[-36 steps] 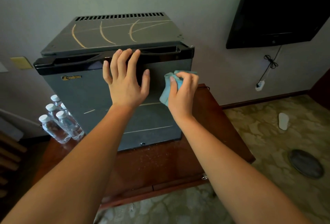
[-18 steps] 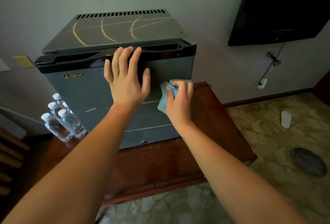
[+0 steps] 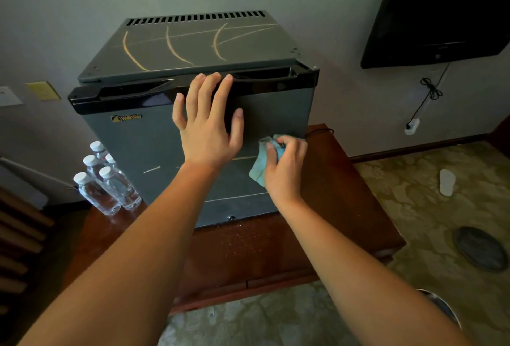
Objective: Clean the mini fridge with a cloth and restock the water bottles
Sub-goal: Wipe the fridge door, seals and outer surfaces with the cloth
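Mini fridge point(image 3: 143, 147) upright on table point(image 3: 345, 180), door toward camera, "WellWay" logo at door's 10 o'clock. Left hand point(image 3: 207, 136) flat on door, fingers spread. Right hand point(image 3: 284, 172) clutches cloth point(image 3: 258, 170) against door. Water bottles point(image 3: 107, 180) upright at fridge's 8 o'clock.

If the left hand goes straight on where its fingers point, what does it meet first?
Probably the black handle strip of the mini fridge; the left hand has its fingertips over it, contact unclear.

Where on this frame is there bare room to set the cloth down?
The fridge top is bare from the vent slots to the door's rim. The table is bare in the strip before the fridge and right of it. Left of the fridge the water bottles crowd the table's corner.
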### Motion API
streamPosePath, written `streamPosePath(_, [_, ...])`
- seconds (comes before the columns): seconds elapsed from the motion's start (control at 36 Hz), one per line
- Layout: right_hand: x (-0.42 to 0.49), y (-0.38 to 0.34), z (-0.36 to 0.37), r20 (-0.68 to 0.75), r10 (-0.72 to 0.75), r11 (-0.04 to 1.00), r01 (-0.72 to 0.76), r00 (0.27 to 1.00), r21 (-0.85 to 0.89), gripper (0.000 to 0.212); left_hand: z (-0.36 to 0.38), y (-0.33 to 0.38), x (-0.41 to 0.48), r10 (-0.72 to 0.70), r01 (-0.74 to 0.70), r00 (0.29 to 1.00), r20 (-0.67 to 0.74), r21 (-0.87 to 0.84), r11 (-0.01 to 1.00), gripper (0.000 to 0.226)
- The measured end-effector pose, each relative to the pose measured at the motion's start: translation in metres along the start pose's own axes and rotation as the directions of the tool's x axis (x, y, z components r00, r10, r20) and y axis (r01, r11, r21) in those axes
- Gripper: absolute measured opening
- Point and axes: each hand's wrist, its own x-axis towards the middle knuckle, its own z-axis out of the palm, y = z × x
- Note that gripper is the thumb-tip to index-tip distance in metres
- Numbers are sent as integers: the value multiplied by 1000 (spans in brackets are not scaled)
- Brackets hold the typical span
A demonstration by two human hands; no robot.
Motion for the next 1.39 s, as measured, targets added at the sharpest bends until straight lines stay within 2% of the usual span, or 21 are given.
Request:
streamPosePath(0.08, [11,-27,1,-67,-9,996,15,998,92,20,-2,-2,2,1,-1,1000,4,5,1000,54])
streamPosePath(0.17, [20,-57,7,-182,-14,983,46,983,176,22,-7,-9,3,64,-64,998,15,1,998,53])
streamPosePath(0.22, [19,-70,15,-264,66,972,-3,962,234,25,-12,-20,-1,114,-114,993,10,-41,993,51])
streamPosePath(0.28, [11,-77,24,-318,136,962,-49,938,267,26,-20,-37,-12,104,-103,995,-1,-83,991,50])
streamPosePath(0.39, [-12,-79,46,-339,156,958,-58,928,282,27,-37,-80,-47,10,-3,996,86,-79,997,55])
streamPosePath(0.47, [-27,-81,67,-348,205,948,-96,915,305,27,-44,-110,-63,27,-22,987,156,-34,999,56])
streamPosePath(0.56, [-44,-85,89,-317,231,942,-129,920,311,26,-44,-134,-71,41,-30,989,142,-79,996,55])
streamPosePath(0.67, [-69,-99,122,-304,192,953,-103,933,285,26,-41,-165,-81,-49,54,998,27,-223,973,59])
streamPosePath(0.72, [-81,-105,137,-293,165,957,-81,942,279,26,-40,-177,-84,-125,127,992,23,-266,956,63])
streamPosePath(0.78, [-91,-111,150,-281,124,963,-48,951,264,26,-38,-186,-85,-199,214,977,79,-357,909,67])
streamPosePath(0.89, [-106,-108,171,-263,-28,978,80,964,191,24,-27,-194,-86,-260,374,926,273,-580,724,72])
streamPosePath(1.0, [-124,-87,187,-218,-158,977,184,963,106,23,-9,-195,-96,-269,359,933,238,-667,653,72])
streamPosePath(1.08, [-135,-78,196,-224,-172,977,196,959,89,27,0,-196,-104,-288,365,928,234,-723,587,71])
streamPosePath(1.19, [-138,-83,205,-274,-166,975,199,947,97,25,3,-201,-107,-377,387,910,174,-680,622,66])
streamPosePath(1.39, [-141,-82,210,-183,-283,955,294,941,37,22,5,-209,-107,-339,400,907,252,-768,500,71])
